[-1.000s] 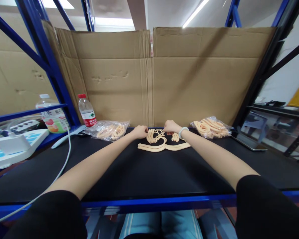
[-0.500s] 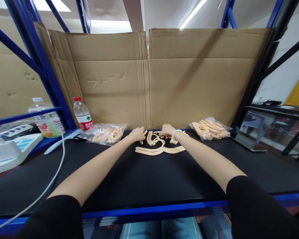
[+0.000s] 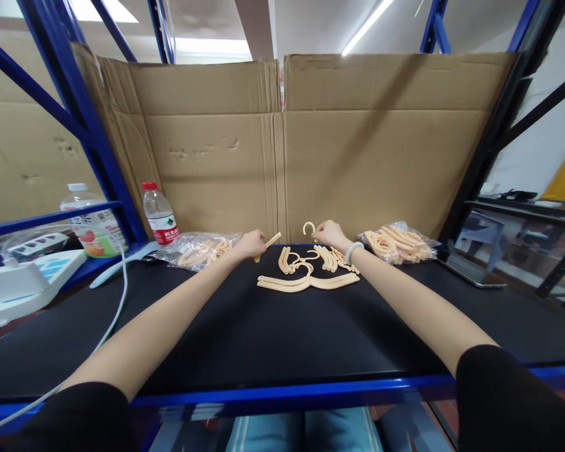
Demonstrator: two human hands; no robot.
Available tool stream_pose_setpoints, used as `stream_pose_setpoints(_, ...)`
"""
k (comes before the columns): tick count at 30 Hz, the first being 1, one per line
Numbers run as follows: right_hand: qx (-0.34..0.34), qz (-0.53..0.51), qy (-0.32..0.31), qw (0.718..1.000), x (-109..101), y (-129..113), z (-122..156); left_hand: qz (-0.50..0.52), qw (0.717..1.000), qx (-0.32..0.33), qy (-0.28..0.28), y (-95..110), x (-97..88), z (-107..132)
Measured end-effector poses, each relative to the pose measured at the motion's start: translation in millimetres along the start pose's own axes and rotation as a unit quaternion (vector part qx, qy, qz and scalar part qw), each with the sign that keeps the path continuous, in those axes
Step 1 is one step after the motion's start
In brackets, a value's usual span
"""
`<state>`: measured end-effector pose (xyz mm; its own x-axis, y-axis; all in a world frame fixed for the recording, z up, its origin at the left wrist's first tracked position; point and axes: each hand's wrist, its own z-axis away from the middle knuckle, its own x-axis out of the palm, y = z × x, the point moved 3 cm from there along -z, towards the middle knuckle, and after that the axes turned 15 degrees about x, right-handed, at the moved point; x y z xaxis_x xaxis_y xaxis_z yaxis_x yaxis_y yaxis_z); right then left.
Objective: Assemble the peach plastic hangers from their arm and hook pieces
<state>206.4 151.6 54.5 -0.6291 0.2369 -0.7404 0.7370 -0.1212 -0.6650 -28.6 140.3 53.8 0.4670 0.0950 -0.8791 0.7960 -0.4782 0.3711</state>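
My left hand (image 3: 251, 243) is closed on a cream hanger arm (image 3: 273, 239), a slim bar that points up and to the right, raised above the black tabletop (image 3: 282, 339). Between the fingertips of my right hand (image 3: 332, 234) is a cream hanger hook (image 3: 308, 226), held up with its curve to the left. Below and between the hands lie folded-out cream hangers (image 3: 285, 285) with their hooks toward the back. Behind these are loose hanger arms (image 3: 284, 259) on the left and more hanger arms (image 3: 328, 258) on the right, partly beside my right wrist.
A clear bag of hanger parts (image 3: 202, 250) lies at the left, another bag (image 3: 400, 243) at the right. A red-capped bottle (image 3: 160, 216) stands by the cardboard wall (image 3: 207, 157). A white cable (image 3: 117, 314) crosses the left side. A dark flat device (image 3: 473, 271) lies far right.
Both hands have risen from the parts and moved apart, the left one with a hanger arm and the right one with a hook. The hangers in front stayed put.
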Motion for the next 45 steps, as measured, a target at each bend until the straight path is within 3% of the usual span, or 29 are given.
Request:
stream_pose_setpoints(3, -0.035, -0.052, 0.002, 0.998, -11.6, 3.8, 21.7, 0.074, 0.997, 0.019, 0.025, 15.6, -6.0, 17.4)
stream_pose_setpoints(5, -0.056, -0.092, -0.031, 0.994, -14.4, 9.3, 43.4, 0.132, 0.990, 0.033, 0.038, 26.8, -3.9, 33.7)
stream_pose_setpoints(6, -0.069, -0.124, -0.062, 0.988, -14.2, 12.8, 55.5, 0.222, 0.973, 0.047, 0.047, 32.3, -0.6, 42.6)
stream_pose_setpoints(9, -0.083, -0.311, -0.235, 0.917, -7.6, 24.7, 92.4, 0.383, 0.916, 0.097, 0.075, 46.9, 11.9, 69.1)
stream_pose_setpoints(12, -0.064, -0.365, -0.310, 0.875, 0.6, 34.8, 119.3, 0.436, 0.885, 0.147, 0.074, 58.3, 26.4, 91.0)
stream_pose_setpoints(17, -0.080, -0.346, -0.352, 0.866, 6.4, 34.3, 135.2, 0.414, 0.886, 0.187, 0.098, 69.4, 38.5, 112.2)
stream_pose_setpoints(25, -0.026, -0.373, -0.411, 0.831, 4.5, 40.9, 132.8, 0.375, 0.881, 0.237, 0.165, 75.3, 24.9, 121.6)
stream_pose_setpoints(33, 0.031, -0.399, -0.504, 0.766, 9.3, 37.9, 141.8, 0.330, 0.885, 0.289, 0.155, 77.1, 23.2, 123.5)
stream_pose_setpoints(45, 0.038, -0.382, -0.538, 0.751, 16.6, 42.4, 142.3, 0.222, 0.883, 0.388, 0.142, 82.9, 21.3, 128.6)
